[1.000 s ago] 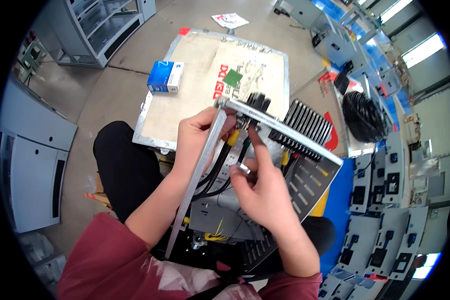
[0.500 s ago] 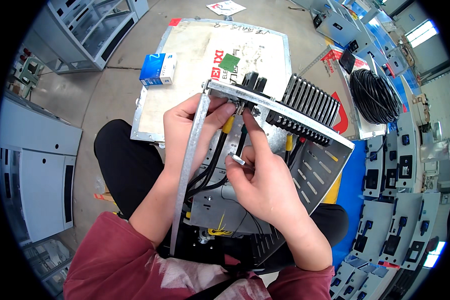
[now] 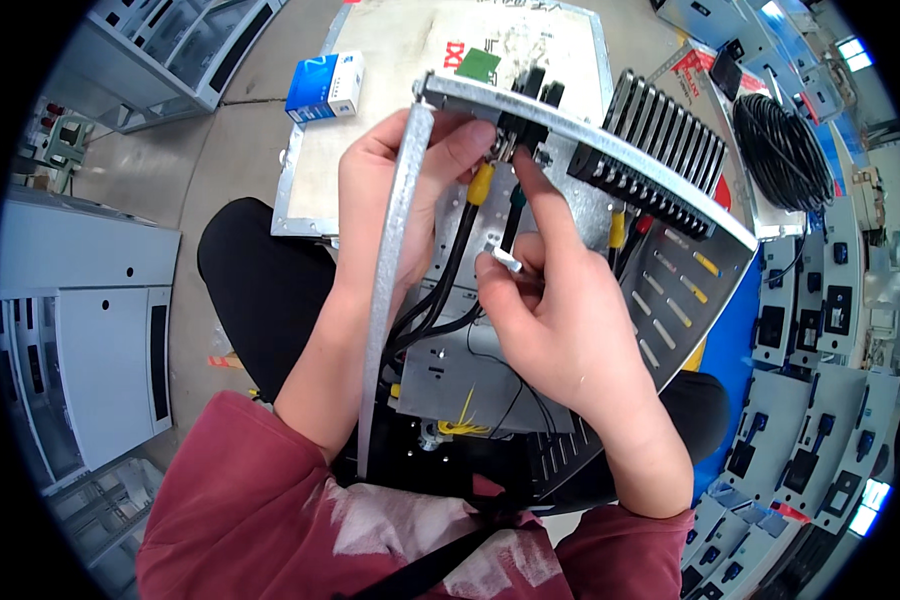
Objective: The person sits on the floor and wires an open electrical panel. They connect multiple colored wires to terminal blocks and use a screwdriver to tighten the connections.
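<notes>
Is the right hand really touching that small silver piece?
Touching. The head view shows the right hand gripping the small silver piece, which sits against the thumb tip.

Two hands (image 3: 580, 310) are showing mid-frame, one box (image 3: 325, 87) is sitting upper left, seemingly two yellow sleeves (image 3: 481, 185) peeking out upper centre!

Metal bar (image 3: 392, 250) fences left, slotted panel (image 3: 675, 290) right; black cables (image 3: 457, 250) clutter between. Free passage over crate (image 3: 313, 190) beside blue box (image 3: 315, 88).
</notes>
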`<state>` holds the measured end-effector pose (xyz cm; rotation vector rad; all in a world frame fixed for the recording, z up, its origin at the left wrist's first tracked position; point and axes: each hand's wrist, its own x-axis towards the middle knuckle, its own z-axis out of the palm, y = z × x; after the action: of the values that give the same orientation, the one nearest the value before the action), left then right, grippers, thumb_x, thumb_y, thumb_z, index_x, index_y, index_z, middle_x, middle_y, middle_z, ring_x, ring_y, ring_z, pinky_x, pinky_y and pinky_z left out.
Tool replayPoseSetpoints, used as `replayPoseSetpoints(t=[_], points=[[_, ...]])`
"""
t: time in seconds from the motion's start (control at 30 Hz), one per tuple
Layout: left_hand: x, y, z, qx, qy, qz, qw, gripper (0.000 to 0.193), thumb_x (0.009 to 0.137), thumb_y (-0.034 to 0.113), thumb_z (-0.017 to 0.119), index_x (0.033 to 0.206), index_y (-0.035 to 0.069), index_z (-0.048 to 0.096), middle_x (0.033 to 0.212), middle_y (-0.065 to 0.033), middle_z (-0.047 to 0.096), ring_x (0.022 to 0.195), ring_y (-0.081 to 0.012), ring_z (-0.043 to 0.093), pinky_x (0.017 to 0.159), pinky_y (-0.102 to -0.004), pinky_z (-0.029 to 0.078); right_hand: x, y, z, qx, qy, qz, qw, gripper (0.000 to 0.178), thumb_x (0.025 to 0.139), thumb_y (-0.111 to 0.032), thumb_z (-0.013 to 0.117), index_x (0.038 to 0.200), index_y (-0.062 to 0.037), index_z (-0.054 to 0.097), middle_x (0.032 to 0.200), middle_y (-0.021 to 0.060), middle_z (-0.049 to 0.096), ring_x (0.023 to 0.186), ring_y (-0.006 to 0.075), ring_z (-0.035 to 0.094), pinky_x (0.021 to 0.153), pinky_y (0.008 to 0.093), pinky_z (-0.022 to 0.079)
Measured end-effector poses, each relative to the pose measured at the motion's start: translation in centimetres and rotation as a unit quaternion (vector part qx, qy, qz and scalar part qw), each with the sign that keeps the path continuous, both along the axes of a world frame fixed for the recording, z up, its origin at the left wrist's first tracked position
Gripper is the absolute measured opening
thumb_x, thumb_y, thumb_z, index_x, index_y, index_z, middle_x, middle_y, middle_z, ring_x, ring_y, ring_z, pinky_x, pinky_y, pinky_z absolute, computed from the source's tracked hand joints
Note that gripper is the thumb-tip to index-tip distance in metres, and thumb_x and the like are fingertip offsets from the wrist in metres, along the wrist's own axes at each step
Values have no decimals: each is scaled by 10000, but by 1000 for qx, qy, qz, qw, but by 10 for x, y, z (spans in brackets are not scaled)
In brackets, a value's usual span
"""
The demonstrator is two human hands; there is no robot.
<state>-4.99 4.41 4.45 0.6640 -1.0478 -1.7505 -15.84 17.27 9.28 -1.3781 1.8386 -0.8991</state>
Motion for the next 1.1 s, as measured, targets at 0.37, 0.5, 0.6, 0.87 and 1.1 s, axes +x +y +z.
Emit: replayPoseSetpoints(t=[0.37,0.5,0.6,0.87,1.1], points=[[2,-2,-8,20,92,-37,995,280,935,-57,710,1208,3,732,1116,-116,779,956,-145,733,894,-287,592,1,1,-3,-42,21,-13,999,747,959,-73,643,1620,16,308,637,46,493,579,112,495,601,269,455],[0,-4,-13,44,132,-45,989,280,921,-19,767,1195,-3,713,1117,-119,776,1005,-154,741,935,-281,590,3,-2,-1,-18,-1,-19,1000,783,909,-126,675,1590,20,318,694,170,638,686,406,694,652,468,548],[-7,-3,-11,46,107,-30,993,213,942,21,770,1148,0,719,1070,-98,768,975,-138,728,887,-294,596,12,1,3,-3,-4,-59,998,711,980,-7,619,1631,-14,333,750,-24,546,683,46,503,641,206,441],[6,-6,-11,30,92,-67,993,241,924,28,796,1140,-35,706,1053,-107,771,946,-132,743,888,-268,600,21,-3,-3,-25,22,-82,996,722,971,9,610,1633,5,322,689,-49,439,645,30,440,636,172,393],[15,-22,-21,12,102,-138,985,205,905,-34,727,1110,-42,727,1072,-100,771,977,-135,724,899,-286,574,24,-2,-3,-17,22,-104,994,729,980,19,585,1652,-26,307,769,-44,497,702,31,467,645,169,389]])
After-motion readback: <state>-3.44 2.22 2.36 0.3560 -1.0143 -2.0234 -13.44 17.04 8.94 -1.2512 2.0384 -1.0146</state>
